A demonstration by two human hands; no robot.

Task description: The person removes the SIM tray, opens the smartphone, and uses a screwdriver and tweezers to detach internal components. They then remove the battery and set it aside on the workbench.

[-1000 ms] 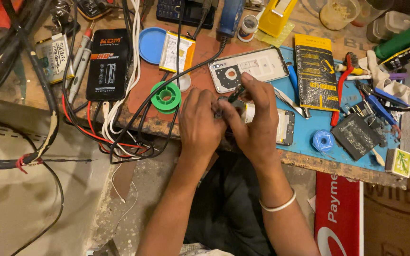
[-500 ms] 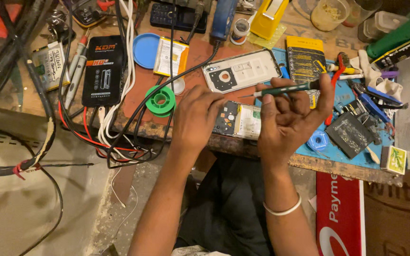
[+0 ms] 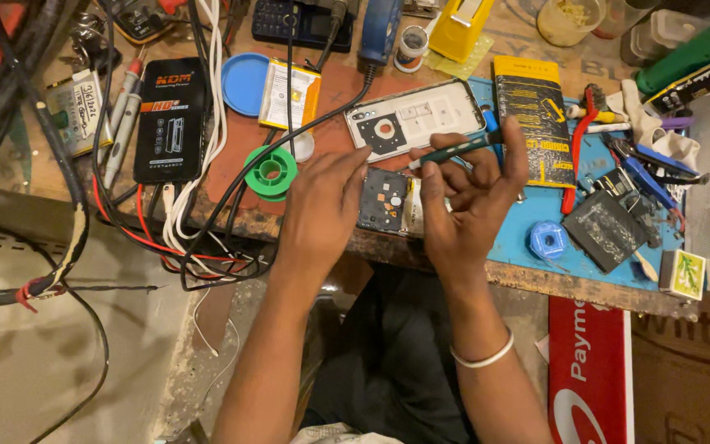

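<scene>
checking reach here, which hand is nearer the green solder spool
Left. The left hand lies just right of the green solder spool, fingertips on the opened phone. The right hand is farther right, holding a dark green tool.

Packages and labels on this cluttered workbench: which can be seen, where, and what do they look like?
Black flat rectangular box, orange and white print: left, among cables.
Yellow-and-black flat rectangular packet: upper right, on blue mat.
Small white box with green leaf picture: right bench edge.
Red sign with white lettering: below bench, right.
</scene>
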